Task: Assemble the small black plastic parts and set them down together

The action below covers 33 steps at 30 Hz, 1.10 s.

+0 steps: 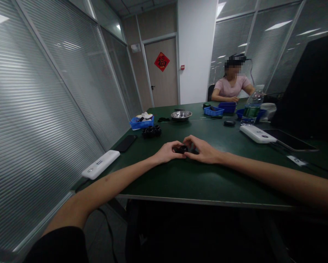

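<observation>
Between my hands, low over the green table (158, 182), is a small black round object (183, 149). My left hand (168, 152) is closed on its left side, thumb in front and fingers behind. My right hand (201, 150) curves around the right side, its fingertips close to the object; whether they press on it is too small to tell. A cluster of black round pieces (152, 131) lies behind and to the left of my hands. Farther back stands a shiny metal bowl (181, 116).
Left are a blue basket (142, 124), a phone (127, 143) and a white power bank (101, 164). Right are another power bank (257, 134), a tablet (291, 140), a bottle (251, 109) and a dark screen (312, 87). A person (232, 86) sits across, near blue trays (213, 111).
</observation>
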{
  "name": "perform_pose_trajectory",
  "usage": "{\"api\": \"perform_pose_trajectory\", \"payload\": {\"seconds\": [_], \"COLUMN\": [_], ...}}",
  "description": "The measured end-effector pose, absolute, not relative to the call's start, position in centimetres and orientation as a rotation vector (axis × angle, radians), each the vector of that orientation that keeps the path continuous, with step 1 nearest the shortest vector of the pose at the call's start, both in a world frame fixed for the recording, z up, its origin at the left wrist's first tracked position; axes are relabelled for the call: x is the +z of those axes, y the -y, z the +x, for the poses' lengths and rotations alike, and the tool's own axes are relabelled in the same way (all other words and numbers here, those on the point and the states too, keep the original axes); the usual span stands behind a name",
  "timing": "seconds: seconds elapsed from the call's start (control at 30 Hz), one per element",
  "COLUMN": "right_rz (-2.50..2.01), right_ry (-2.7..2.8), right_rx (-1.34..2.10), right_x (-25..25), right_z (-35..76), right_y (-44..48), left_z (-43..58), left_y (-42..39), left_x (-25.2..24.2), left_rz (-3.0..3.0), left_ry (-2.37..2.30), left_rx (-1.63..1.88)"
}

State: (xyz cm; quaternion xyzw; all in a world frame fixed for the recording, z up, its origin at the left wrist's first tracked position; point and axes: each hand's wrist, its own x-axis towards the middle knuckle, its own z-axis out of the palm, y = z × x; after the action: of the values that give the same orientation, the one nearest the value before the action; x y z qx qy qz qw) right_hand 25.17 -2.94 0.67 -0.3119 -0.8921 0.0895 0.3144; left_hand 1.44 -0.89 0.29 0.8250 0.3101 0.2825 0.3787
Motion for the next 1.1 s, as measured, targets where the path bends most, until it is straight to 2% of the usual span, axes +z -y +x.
{"api": "perform_pose_trajectory", "payload": {"seconds": [0.7, 1.1], "right_rz": [-0.905, -0.927], "right_ry": [2.357, 2.357], "right_rx": [0.261, 0.239], "right_x": [0.8, 0.9], "right_z": [25.0, 25.0], "right_y": [3.2, 3.1], "left_z": [1.5, 1.5], "left_y": [0.5, 1.2], "left_x": [-0.3, 0.8], "left_rz": [2.006, 2.143], "left_ry": [-0.727, -0.794], "left_rx": [0.751, 0.696]}}
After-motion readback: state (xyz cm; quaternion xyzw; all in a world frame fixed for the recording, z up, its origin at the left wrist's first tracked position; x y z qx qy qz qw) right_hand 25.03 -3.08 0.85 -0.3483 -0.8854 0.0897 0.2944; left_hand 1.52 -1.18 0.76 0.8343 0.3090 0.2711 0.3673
